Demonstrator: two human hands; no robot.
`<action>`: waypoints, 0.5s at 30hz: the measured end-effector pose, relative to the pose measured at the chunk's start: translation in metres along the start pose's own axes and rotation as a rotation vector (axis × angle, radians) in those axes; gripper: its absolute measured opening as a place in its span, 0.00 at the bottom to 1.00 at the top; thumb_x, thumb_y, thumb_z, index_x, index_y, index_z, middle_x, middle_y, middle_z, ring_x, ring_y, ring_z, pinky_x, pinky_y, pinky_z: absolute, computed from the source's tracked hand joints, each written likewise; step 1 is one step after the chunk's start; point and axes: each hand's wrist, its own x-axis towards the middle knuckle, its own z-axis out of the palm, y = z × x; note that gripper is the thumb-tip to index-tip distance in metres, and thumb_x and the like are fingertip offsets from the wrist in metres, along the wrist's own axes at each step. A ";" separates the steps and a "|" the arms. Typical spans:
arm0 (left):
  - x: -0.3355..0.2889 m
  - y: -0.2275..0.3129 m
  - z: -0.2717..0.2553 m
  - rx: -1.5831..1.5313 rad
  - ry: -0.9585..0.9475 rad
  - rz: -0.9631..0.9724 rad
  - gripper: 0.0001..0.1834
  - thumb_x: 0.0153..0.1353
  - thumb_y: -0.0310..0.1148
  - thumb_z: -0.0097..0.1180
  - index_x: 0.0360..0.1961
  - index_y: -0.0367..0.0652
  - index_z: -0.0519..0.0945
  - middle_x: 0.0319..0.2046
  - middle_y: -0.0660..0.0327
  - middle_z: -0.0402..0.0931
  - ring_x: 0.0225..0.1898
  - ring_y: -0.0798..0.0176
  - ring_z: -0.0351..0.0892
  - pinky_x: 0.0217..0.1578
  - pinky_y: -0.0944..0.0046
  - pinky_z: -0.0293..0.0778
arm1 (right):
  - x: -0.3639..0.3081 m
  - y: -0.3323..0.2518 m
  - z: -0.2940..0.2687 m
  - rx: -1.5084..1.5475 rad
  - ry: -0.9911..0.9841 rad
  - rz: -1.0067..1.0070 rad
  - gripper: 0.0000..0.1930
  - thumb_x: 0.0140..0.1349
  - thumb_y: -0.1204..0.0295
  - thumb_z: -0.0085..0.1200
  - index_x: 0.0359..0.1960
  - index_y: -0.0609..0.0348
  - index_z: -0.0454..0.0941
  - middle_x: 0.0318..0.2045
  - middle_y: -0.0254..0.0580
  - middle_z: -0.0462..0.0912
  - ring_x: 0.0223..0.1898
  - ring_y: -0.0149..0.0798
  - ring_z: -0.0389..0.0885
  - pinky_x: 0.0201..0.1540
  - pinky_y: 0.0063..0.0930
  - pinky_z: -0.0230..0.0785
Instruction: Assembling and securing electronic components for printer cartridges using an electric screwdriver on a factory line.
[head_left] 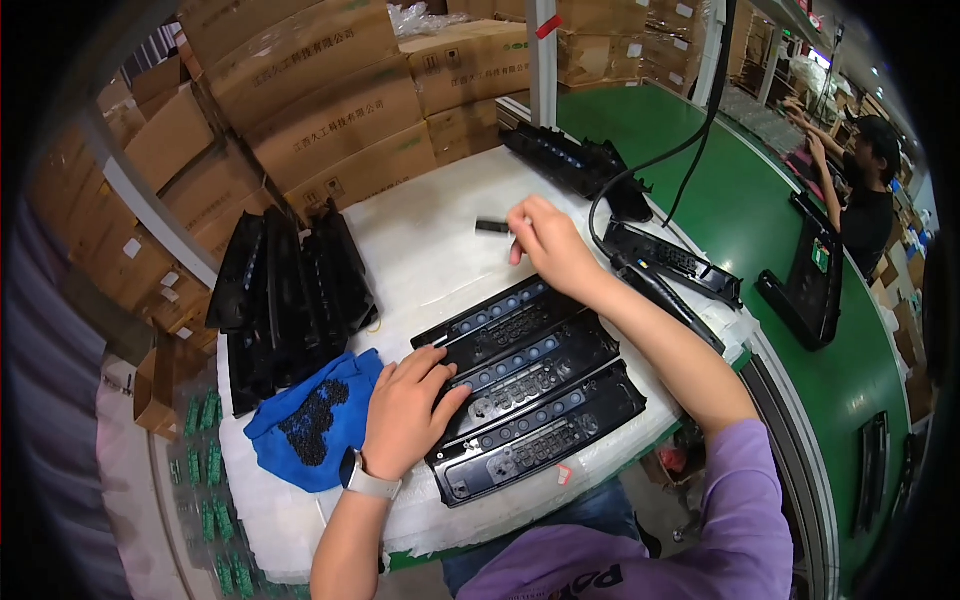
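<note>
Three long black plastic panels [525,380] with rows of round bluish-grey pieces lie side by side in front of me. My left hand [412,400] rests over their left ends, fingers spread, holding nothing. Beyond the farthest panel, my right hand [545,240] is raised with its fingers pinched at one end of a small black strip [491,225]. Left of my left hand, a blue cloth [345,375] bears a heap of small black parts [318,425], too small to tell apart.
Black plastic housings [290,300] stand stacked at the left; more housings [570,160] lie at the far edge. A corded black tool [665,300] rests to the right. Beyond it runs a green conveyor [850,385], with a co-worker [870,190] alongside. Cardboard boxes [330,100] rise behind.
</note>
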 end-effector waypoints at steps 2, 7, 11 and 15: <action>0.000 -0.001 0.000 0.033 0.036 0.021 0.14 0.54 0.39 0.57 0.33 0.38 0.79 0.43 0.54 0.75 0.49 0.53 0.72 0.48 0.53 0.65 | 0.024 0.021 0.000 0.032 0.109 0.123 0.07 0.58 0.75 0.45 0.31 0.67 0.72 0.29 0.54 0.75 0.35 0.54 0.76 0.40 0.37 0.68; -0.001 -0.003 -0.002 0.068 0.108 0.026 0.11 0.48 0.34 0.61 0.24 0.37 0.77 0.36 0.56 0.77 0.40 0.55 0.75 0.40 0.59 0.67 | 0.068 0.082 -0.001 -0.652 0.261 0.299 0.17 0.53 0.64 0.54 0.39 0.64 0.72 0.34 0.56 0.74 0.31 0.55 0.79 0.34 0.41 0.73; -0.003 -0.007 -0.003 0.053 0.112 0.074 0.12 0.46 0.35 0.62 0.22 0.36 0.77 0.35 0.55 0.77 0.39 0.54 0.74 0.40 0.60 0.67 | 0.064 0.118 -0.011 -1.072 0.057 0.344 0.13 0.41 0.74 0.58 0.31 0.64 0.77 0.35 0.57 0.75 0.30 0.50 0.81 0.31 0.38 0.76; 0.001 -0.009 -0.008 0.042 0.111 0.071 0.13 0.45 0.36 0.63 0.23 0.37 0.76 0.32 0.56 0.76 0.37 0.54 0.74 0.39 0.60 0.67 | 0.066 0.123 -0.009 -1.217 0.080 0.066 0.05 0.40 0.75 0.58 0.22 0.59 0.81 0.24 0.44 0.79 0.29 0.41 0.82 0.27 0.30 0.75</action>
